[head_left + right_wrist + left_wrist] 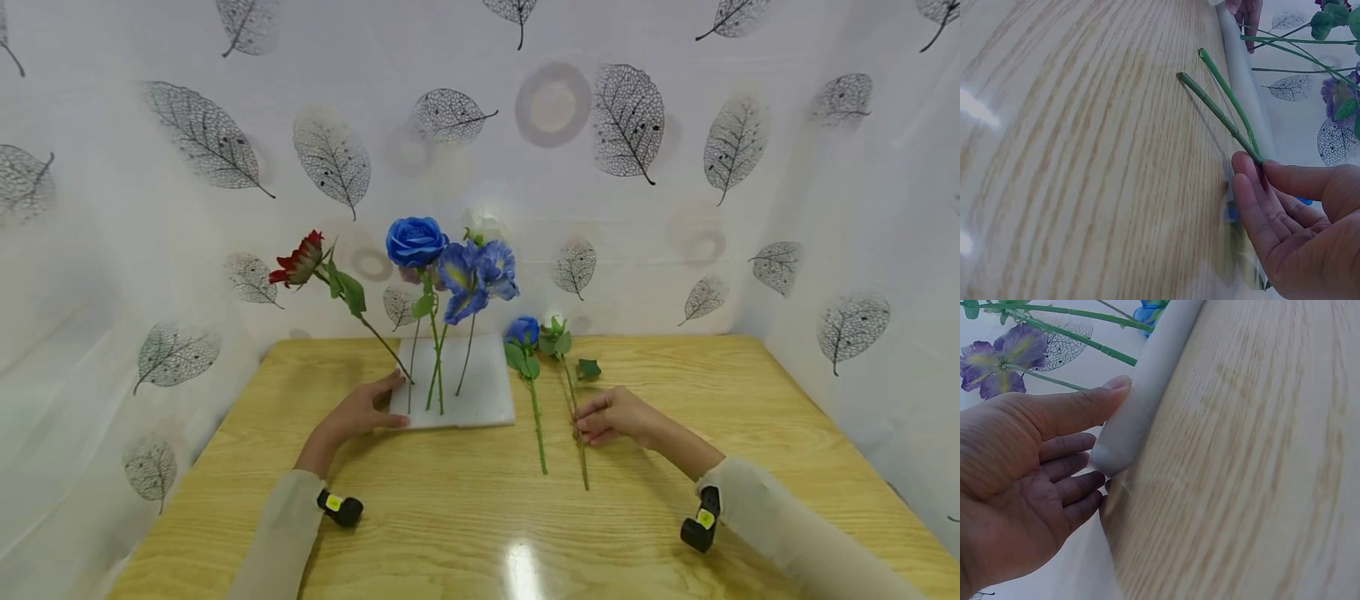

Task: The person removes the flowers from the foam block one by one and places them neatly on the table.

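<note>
My left hand rests at the left corner of a white foam board. Its thumb touches the front edge, and the other fingers lie along the left side, nearly straight. Between the thumb and fingers of my right hand, the green stem of a white flower is pinched. Beside it lies a blue rose, its stem on the table. Several flowers stand in the board: a leaning red flower, a tall blue rose, a blue-purple iris and a partly hidden white bloom.
A loose green leaf lies right of the white flower's stem. The wood-grain table extends in front of the board. Behind it hangs a white curtain printed with dark leaves.
</note>
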`<action>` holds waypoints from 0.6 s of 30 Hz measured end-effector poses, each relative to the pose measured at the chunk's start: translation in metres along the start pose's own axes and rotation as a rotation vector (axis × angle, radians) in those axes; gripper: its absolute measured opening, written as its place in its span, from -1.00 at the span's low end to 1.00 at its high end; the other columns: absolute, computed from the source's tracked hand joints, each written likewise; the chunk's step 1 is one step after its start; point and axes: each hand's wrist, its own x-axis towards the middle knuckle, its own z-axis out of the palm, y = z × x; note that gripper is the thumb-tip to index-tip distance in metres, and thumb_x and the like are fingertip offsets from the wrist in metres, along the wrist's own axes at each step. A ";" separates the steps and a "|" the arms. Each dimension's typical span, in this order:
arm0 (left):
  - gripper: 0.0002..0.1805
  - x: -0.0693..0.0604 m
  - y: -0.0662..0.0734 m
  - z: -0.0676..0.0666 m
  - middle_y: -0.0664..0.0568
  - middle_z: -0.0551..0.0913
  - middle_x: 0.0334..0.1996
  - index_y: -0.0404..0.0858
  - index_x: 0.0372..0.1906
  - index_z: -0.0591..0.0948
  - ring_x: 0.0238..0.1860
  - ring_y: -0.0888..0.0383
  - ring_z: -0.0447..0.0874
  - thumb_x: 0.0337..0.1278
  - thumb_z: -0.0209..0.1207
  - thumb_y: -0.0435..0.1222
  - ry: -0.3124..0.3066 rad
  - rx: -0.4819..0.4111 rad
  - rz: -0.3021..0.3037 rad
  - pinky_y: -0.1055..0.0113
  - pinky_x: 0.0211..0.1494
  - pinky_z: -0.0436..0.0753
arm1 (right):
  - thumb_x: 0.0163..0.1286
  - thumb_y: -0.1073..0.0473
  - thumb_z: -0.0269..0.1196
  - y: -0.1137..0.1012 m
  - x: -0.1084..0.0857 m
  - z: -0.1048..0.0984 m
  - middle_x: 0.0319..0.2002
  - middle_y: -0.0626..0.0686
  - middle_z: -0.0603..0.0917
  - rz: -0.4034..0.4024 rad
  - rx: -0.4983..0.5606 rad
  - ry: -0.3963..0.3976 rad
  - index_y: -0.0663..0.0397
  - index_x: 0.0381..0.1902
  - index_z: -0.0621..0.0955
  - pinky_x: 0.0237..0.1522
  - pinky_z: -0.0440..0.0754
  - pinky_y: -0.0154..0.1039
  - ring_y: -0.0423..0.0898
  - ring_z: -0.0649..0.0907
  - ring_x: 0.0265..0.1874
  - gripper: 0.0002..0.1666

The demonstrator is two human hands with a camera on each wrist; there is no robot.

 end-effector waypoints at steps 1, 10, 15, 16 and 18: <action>-0.01 0.000 0.000 0.000 -0.29 0.03 0.60 -0.40 0.56 0.19 0.58 -0.29 0.08 0.17 0.43 -0.10 0.000 0.000 0.001 -0.21 0.57 0.21 | 0.45 0.36 0.24 0.000 0.000 0.000 -0.23 0.14 0.82 0.001 -0.004 0.000 0.59 0.10 0.58 -0.17 0.82 -0.18 -0.13 0.80 -0.35 -0.63; -0.02 0.000 0.000 0.001 -0.30 0.03 0.60 -0.40 0.55 0.21 0.57 -0.30 0.08 0.17 0.44 -0.11 -0.003 0.000 0.007 -0.21 0.56 0.21 | 0.42 0.38 0.25 -0.001 -0.002 0.002 -0.23 0.17 0.82 0.018 -0.033 0.005 0.61 0.09 0.59 -0.18 0.82 -0.16 -0.13 0.80 -0.38 -0.62; -0.02 -0.001 0.001 0.001 -0.29 0.01 0.60 -0.40 0.56 0.20 0.58 -0.30 0.06 0.17 0.44 -0.12 -0.002 -0.008 -0.002 -0.21 0.58 0.19 | 0.41 0.36 0.27 -0.002 -0.001 0.002 -0.26 0.14 0.82 0.034 -0.060 0.013 0.59 0.07 0.61 -0.19 0.82 -0.14 -0.12 0.80 -0.39 -0.62; -0.02 -0.001 0.001 0.001 -0.29 0.01 0.60 -0.40 0.56 0.20 0.58 -0.29 0.05 0.17 0.44 -0.12 0.000 -0.009 -0.004 -0.21 0.58 0.18 | 0.41 0.36 0.28 -0.003 -0.001 0.002 -0.26 0.14 0.82 0.036 -0.066 0.014 0.59 0.08 0.61 -0.19 0.82 -0.14 -0.12 0.80 -0.39 -0.62; -0.02 -0.001 0.002 0.000 -0.28 0.01 0.60 -0.40 0.56 0.20 0.59 -0.29 0.04 0.17 0.43 -0.12 -0.001 -0.009 -0.008 -0.21 0.58 0.17 | 0.41 0.36 0.28 -0.003 -0.001 0.002 -0.26 0.14 0.82 0.038 -0.071 0.011 0.59 0.08 0.60 -0.19 0.82 -0.15 -0.13 0.80 -0.39 -0.61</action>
